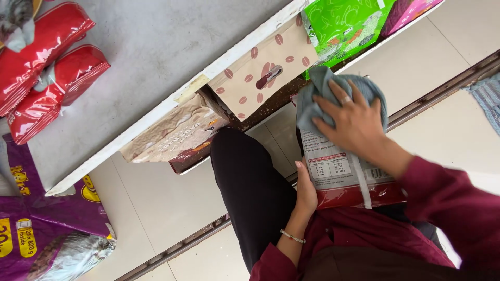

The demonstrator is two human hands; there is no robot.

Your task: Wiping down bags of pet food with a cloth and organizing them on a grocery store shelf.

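Head view: right hand (354, 117) presses soft grey cloth (312, 93) on glossy bag (338, 174)

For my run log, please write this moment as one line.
left hand: holds red bag | right hand: presses grey cloth on bag | shelf ahead

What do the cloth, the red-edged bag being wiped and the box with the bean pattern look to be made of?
Cloth: soft woven fabric, grey-blue, bunched in folds. Red-edged bag: glossy plastic film, judging by its sheen. Bean-pattern box: probably matte cardboard, with flat faces and a cut handle slot.
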